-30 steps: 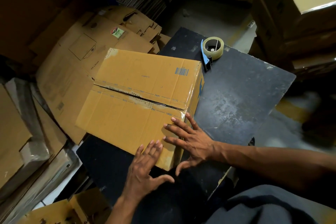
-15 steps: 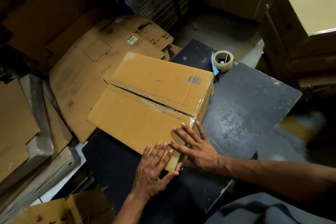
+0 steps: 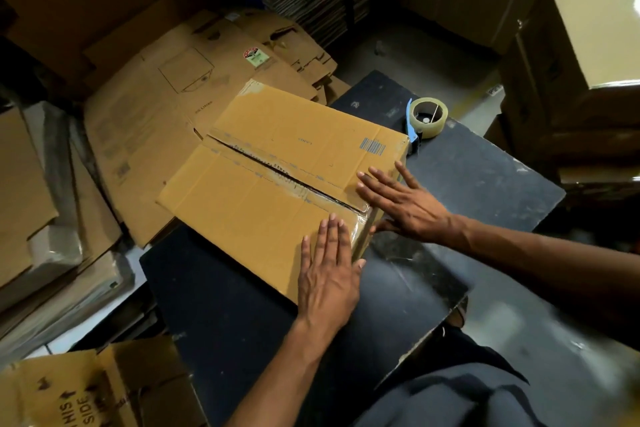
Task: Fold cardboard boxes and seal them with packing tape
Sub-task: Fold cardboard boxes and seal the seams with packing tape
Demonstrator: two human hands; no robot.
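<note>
Head view. My left hand [image 3: 327,274] lies flat, grip wide, fingers straight and together, palm down on the near flap of the cardboard box [image 3: 277,184] close to its right corner. My right hand [image 3: 405,206] is also flat, grip wide with fingers spread, pressing the far flap at the box's right edge; its thumb reaches down the box's side. Neither hand holds anything.

The box rests on the black counter [image 3: 467,184], its left portion overhanging the counter's edge. Its two top flaps are folded shut and meet along a seam [image 3: 287,173] that runs between my hands; old tape residue shows along that seam. A printed barcode [image 3: 372,148] sits on the far flap; the small lettering beside it is too faint to read.

A tape dispenser [image 3: 426,120] with a clear roll and a blue blade stands on the counter just beyond the box's far right corner.

At lower left, another carton [image 3: 86,392] reads "HIS SIDE" with arrows. Flattened cardboard sheets [image 3: 166,107] lie behind, one bearing a green sticker [image 3: 255,57], illegible.
</note>
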